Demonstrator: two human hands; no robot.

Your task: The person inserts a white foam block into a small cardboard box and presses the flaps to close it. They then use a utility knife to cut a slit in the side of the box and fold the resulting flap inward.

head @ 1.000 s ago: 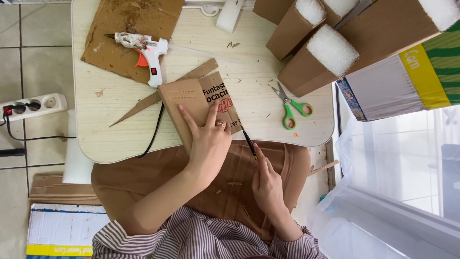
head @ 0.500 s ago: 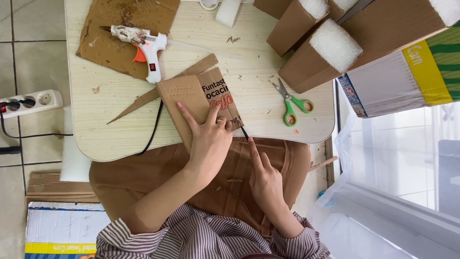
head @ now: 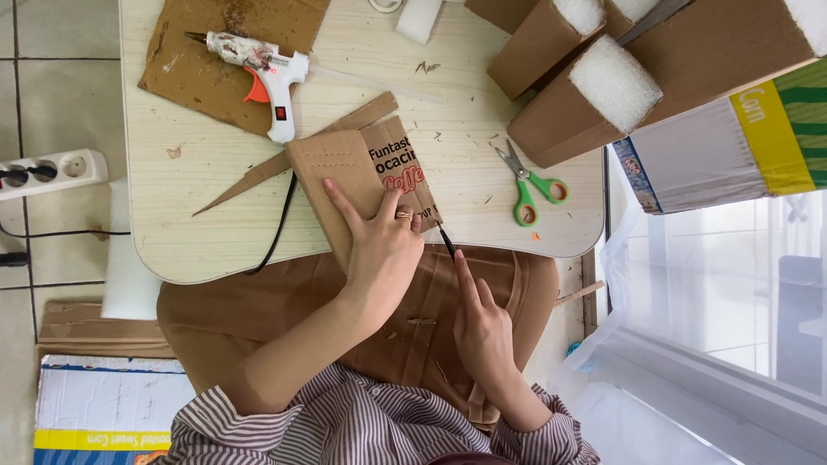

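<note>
1. At the far left of the frame a white power strip lies on the tiled floor, with a black cord running off it.
2. In the upper left, on the pale table, a white glue gun with an orange trigger rests on a brown cardboard sheet. Its black cable drops over the near table edge.
3. A long thin cardboard strip lies slanted just left of centre, its upper end tucked behind the cardboard piece.
4. At the centre the cardboard piece, printed on its right half, sits at the near edge of the table and overhangs it toward the lap.
5. The left hand lies flat on the cardboard piece with fingers spread, pressing it down; it covers the lower part of the piece.
6. Just right of it, the right hand is closed around a thin dark blade, forefinger stretched along it; the tip touches the lower right edge of the cardboard piece.
7. Right of centre, green-handled scissors lie on the table, well apart from both hands.
8. In the upper right, cardboard boxes topped with white foam lean on the table's far corner.
</note>
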